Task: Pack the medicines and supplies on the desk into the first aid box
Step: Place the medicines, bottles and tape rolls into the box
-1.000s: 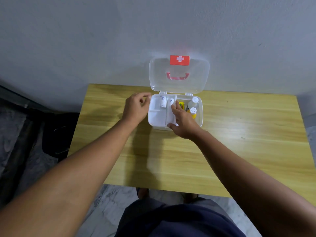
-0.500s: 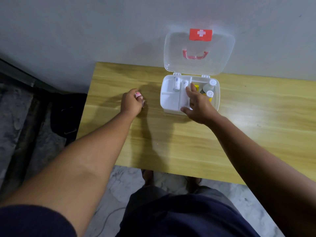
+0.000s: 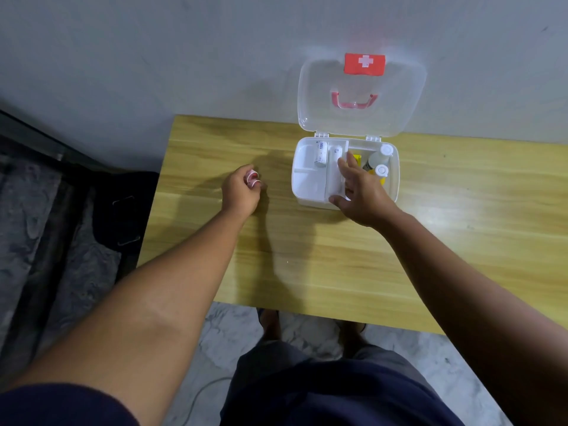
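A white first aid box (image 3: 307,192) stands open at the desk's far edge, its clear lid (image 3: 362,118) leaning on the wall. Inside lie two white rolls (image 3: 320,153), a yellow item (image 3: 357,159) and two white-capped bottles (image 3: 379,158). My right hand (image 3: 359,192) rests on the box's front middle, thumb on the front rim, fingers spread over a white tray divider. My left hand (image 3: 241,192) sits on the desk left of the box, closed around a small red-and-white roll (image 3: 252,177).
The wooden desk (image 3: 338,256) stands against a grey wall. A dark bag (image 3: 123,216) lies on the floor beside the desk's left edge. My legs and feet show below the desk's front edge.
My left hand has drawn back from the box's left rim to the desk, holding the small red-and-white roll. My right hand has stayed on the box. The view has shifted left.
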